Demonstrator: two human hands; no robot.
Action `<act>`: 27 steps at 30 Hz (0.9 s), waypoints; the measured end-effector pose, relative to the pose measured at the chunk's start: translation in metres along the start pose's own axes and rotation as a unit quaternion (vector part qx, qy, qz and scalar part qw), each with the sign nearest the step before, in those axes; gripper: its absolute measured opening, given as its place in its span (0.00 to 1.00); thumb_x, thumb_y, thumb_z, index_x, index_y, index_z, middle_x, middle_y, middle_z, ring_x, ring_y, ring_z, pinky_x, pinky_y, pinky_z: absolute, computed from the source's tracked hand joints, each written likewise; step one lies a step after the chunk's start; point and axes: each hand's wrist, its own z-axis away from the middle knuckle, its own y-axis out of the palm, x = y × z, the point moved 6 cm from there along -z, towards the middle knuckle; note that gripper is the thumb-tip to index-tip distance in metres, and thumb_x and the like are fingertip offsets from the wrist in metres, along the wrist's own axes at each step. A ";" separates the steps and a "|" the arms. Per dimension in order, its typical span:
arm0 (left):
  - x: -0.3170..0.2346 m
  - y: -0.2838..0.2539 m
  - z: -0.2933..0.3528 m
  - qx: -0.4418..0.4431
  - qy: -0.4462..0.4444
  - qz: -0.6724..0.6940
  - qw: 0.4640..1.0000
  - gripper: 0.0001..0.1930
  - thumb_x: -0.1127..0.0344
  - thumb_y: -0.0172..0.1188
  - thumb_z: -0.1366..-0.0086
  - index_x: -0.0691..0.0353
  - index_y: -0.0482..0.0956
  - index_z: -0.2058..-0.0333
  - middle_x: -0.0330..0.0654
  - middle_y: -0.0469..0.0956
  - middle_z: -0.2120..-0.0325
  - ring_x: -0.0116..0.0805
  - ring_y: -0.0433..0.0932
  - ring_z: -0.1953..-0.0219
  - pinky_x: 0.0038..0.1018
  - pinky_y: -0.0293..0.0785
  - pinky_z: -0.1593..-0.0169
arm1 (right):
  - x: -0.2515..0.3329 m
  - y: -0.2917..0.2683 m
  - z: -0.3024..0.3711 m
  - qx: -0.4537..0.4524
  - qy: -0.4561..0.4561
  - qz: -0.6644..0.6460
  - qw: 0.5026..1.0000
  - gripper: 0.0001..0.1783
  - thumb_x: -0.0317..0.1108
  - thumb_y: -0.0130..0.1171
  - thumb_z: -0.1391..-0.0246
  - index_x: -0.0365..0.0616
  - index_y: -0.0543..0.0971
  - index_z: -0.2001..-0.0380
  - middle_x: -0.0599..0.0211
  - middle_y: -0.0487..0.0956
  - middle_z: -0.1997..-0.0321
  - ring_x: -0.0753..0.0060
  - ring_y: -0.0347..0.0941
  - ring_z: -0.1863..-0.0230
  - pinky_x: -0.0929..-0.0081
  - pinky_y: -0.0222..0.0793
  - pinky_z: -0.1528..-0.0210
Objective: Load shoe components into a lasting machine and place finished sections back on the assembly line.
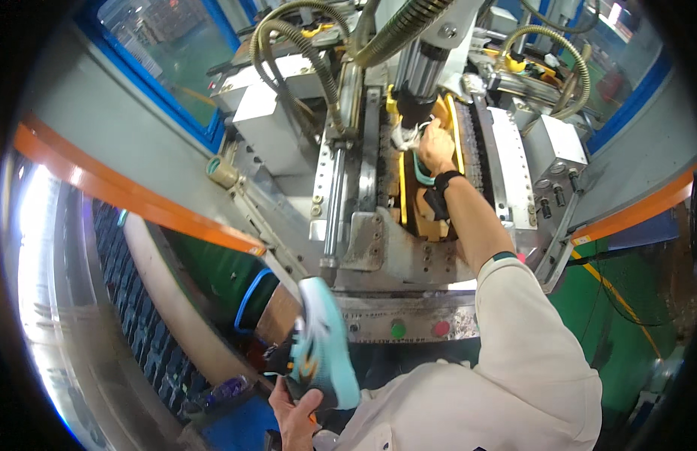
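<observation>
My left hand (294,415) is closed round the heel end of a sneaker (329,349), held low in front of my body with its toe pointing up. The sneaker has a teal and white sole and a dark upper with orange marks. My right hand (437,148) reaches into the press machine, fingers curled on a second sneaker (423,171), of which a teal edge and white parts show. Hand and wrist cover much of that shoe. It sits under the press cylinder (422,71), between yellow side plates (402,188).
Green and red buttons (398,329) sit on the machine's front panel. Orange-edged guards (149,203) flank the opening. Ribbed hoses (299,49) hang at upper left. A dark-surfaced conveyor (130,278) runs along the left, with a purple object (229,388) near its end.
</observation>
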 end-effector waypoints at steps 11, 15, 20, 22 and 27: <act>0.065 -0.034 0.062 -0.220 0.055 0.097 0.969 0.19 0.65 0.65 0.39 0.66 0.74 0.51 0.38 0.81 0.67 0.22 0.80 0.75 0.13 0.68 0.80 | 0.051 -0.138 0.285 -0.008 -0.409 -0.329 0.851 0.06 0.27 0.62 0.53 0.43 0.77 0.69 0.58 0.76 0.72 0.53 0.76 0.66 0.62 0.74 0.67; 0.069 -0.013 0.068 -0.184 0.048 0.082 0.978 0.19 0.64 0.66 0.39 0.66 0.74 0.52 0.37 0.81 0.68 0.21 0.80 0.76 0.13 0.68 0.81 | 0.024 -0.040 0.398 0.231 -0.384 -0.320 0.835 0.07 0.30 0.59 0.51 0.42 0.76 0.66 0.58 0.74 0.65 0.55 0.76 0.59 0.61 0.77 0.63; 0.082 -0.004 0.097 -0.186 0.037 0.086 0.978 0.19 0.67 0.65 0.39 0.68 0.73 0.52 0.41 0.81 0.65 0.26 0.82 0.71 0.16 0.74 0.76 | -0.009 0.050 0.444 0.282 -0.440 -0.191 0.831 0.10 0.30 0.59 0.52 0.41 0.74 0.65 0.53 0.73 0.57 0.49 0.74 0.53 0.60 0.78 0.59; 0.087 -0.004 0.100 -0.199 0.036 0.102 0.974 0.19 0.68 0.64 0.39 0.68 0.73 0.51 0.43 0.81 0.63 0.31 0.82 0.68 0.20 0.78 0.71 | -0.009 0.058 0.443 0.275 -0.435 -0.201 0.833 0.11 0.30 0.59 0.50 0.43 0.75 0.62 0.56 0.73 0.58 0.50 0.74 0.53 0.60 0.78 0.60; 0.105 -0.016 0.099 -0.240 0.032 0.135 0.961 0.21 0.68 0.66 0.40 0.66 0.73 0.50 0.41 0.81 0.63 0.30 0.83 0.68 0.22 0.78 0.71 | 0.023 -0.046 0.384 0.222 -0.353 -0.403 0.815 0.13 0.27 0.63 0.50 0.44 0.79 0.58 0.59 0.77 0.63 0.56 0.77 0.63 0.64 0.75 0.63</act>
